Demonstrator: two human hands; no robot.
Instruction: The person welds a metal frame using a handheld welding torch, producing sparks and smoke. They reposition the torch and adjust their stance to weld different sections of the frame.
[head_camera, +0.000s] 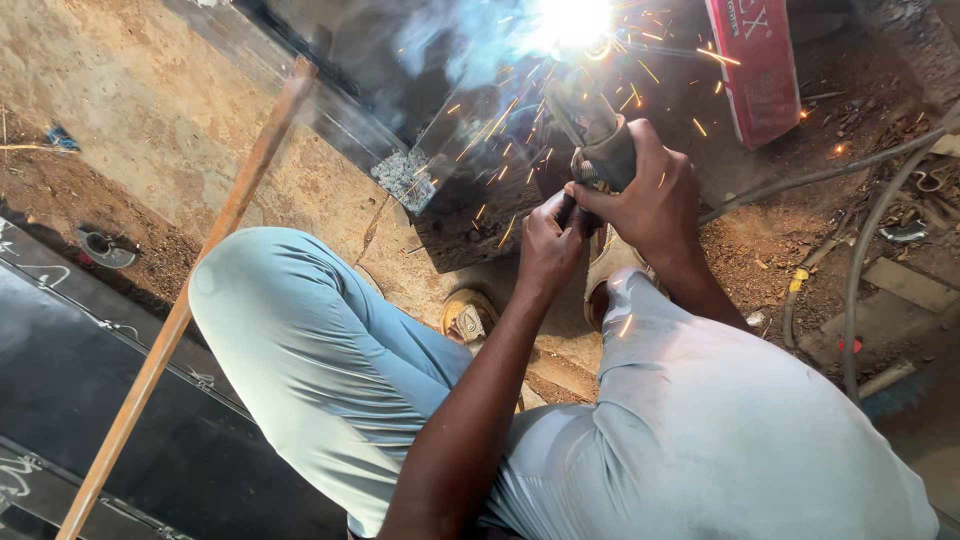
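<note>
Down at ground level, a person squats on a dirt floor (150, 120) and welds, seen from above through a camera on their own head. Both knees, in pale blue-grey trousers (320, 350), fill the lower half of the view, with sandalled feet just beyond them.

The right hand (645, 195) is wrapped tight around the handle of a welding holder (600, 140), its grip fully closed on the tool. The left hand (548, 245) sits just below and beside the holder, fingers pinched closed on the tool's lower end and touching the right hand. The holder points up and away from the knees toward a dark metal sheet (470, 160) lying on the floor.

Just beyond the tip of the holder, a white-hot arc (572, 20) glares at the top edge of the view, throwing orange sparks and bluish smoke back over the sheet.

Right of the holder, well apart, a red box (755, 65) lies on the floor. Further right of it, grey cables (860, 250) curve across the dirt. Left of the holder, a long rusty rod (190, 300) slants across the left knee, over a black metal panel (90, 400) in the lower left corner.
</note>
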